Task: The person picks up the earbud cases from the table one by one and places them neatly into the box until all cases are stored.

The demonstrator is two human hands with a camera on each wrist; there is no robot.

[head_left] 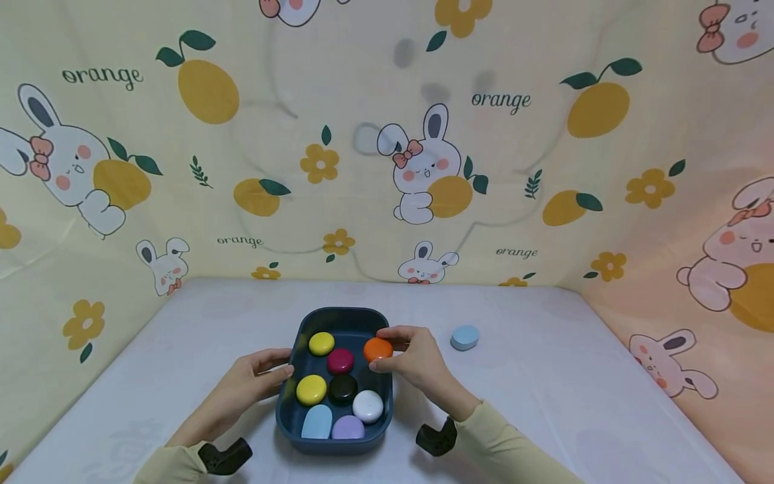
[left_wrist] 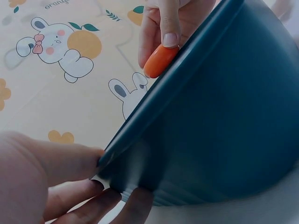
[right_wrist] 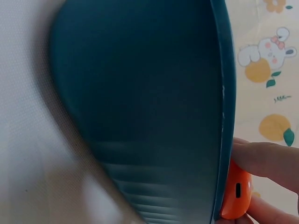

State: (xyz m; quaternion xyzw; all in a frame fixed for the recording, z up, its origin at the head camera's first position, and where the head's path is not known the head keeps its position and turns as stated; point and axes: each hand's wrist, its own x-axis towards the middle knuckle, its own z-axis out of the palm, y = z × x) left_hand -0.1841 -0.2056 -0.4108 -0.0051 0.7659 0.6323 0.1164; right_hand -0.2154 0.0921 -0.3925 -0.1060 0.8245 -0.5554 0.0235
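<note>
In the head view a dark blue rounded tray stands on the table before me. My left hand holds it at its left side, thumb at the rim and fingertips against the outer wall. Over the tray's right rim, my right hand pinches a glossy round orange case between thumb and fingers. A small dark slot shows in the side of the orange case in the right wrist view. Inside the tray lie two yellow round pieces, a magenta one, a black one and a white one.
At the tray's near end lie a light blue arched piece and a lavender piece. Another light blue piece sits on the white-covered table, right of the tray. A printed cloth rises behind and at the sides.
</note>
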